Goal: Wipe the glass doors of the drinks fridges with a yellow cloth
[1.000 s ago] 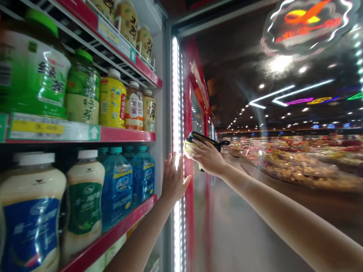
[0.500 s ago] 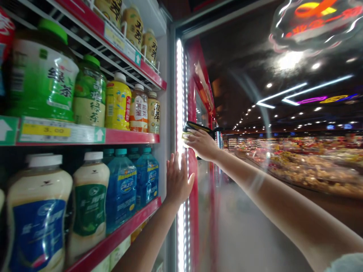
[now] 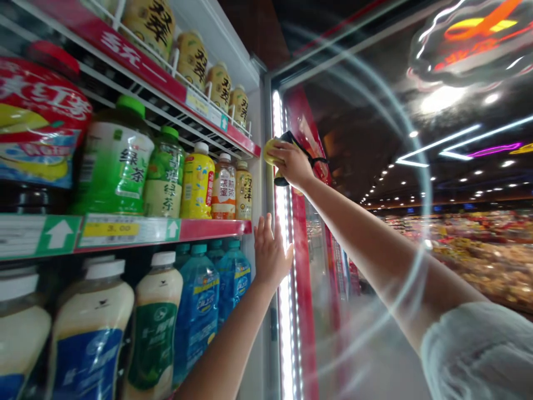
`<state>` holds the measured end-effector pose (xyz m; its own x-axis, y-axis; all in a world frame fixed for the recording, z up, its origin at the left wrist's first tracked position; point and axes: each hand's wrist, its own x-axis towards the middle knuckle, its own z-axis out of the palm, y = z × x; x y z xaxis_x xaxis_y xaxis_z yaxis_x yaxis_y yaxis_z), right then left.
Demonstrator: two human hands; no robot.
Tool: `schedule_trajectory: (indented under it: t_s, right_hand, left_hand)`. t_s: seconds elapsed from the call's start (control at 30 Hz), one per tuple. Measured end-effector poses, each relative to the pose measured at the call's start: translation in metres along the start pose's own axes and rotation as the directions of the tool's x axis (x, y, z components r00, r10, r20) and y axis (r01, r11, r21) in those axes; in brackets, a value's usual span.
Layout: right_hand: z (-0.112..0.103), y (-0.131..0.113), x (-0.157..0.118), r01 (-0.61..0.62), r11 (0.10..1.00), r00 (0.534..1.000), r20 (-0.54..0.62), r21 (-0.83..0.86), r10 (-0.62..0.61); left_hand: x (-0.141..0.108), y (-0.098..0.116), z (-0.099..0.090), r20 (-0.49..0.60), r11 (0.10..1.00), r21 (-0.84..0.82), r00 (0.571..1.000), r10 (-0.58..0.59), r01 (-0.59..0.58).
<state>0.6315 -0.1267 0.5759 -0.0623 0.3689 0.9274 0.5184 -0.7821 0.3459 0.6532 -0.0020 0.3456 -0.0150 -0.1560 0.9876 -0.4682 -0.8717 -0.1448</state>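
Observation:
My right hand (image 3: 292,162) is raised and grips a yellow cloth (image 3: 270,151) together with a black-handled tool (image 3: 289,138), pressing them to the glass door (image 3: 358,111) of a drinks cooler. The tool's exact kind is hidden by my fingers. Lower down, my left hand (image 3: 271,253) lies flat with fingers spread, beside a bright LED strip (image 3: 283,261) on the cooler's frame. A white sleeve (image 3: 478,355) covers my right upper arm at the lower right.
Cooler shelves with red edges (image 3: 166,230) hold several green tea bottles (image 3: 116,166), blue bottles (image 3: 195,300) and milky bottles (image 3: 154,316). A red door frame (image 3: 303,289) runs beside the glass. Bright food counters (image 3: 478,261) and a neon sign (image 3: 470,39) lie beyond.
My right hand has moved up the glass with the cloth and tool. My left hand has risen slightly. The view has turned, bringing my sleeve and a red-and-yellow package into sight.

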Motion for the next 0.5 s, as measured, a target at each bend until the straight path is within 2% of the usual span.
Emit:
schedule_trajectory:
  t_s: [0.07, 0.17, 0.27, 0.5]
  right_hand:
    - [0.007, 0.004, 0.012, -0.010, 0.994, 0.995, 0.096, -0.113, 0.021]
    - [0.017, 0.008, 0.004, 0.061, 0.971, 0.972, 0.235, -0.230, -0.006]
    - [0.021, 0.012, -0.025, 0.201, 0.950, 0.943, 0.310, -0.238, -0.122]
    - [0.008, 0.007, -0.097, 0.428, 0.895, 0.822, 0.467, -0.130, -0.325]
  left_hand:
    - [0.004, -0.003, 0.003, -0.012, 1.000, 0.015, 1.000, -0.009, 0.009]
    - [-0.001, -0.005, 0.008, -0.012, 1.000, 0.008, 1.000, -0.012, 0.012]
    - [-0.013, -0.004, 0.012, 0.008, 1.000, -0.017, 1.000, -0.015, 0.016]
    - [-0.042, 0.005, 0.007, 0.042, 0.997, -0.064, 0.998, -0.036, 0.038]
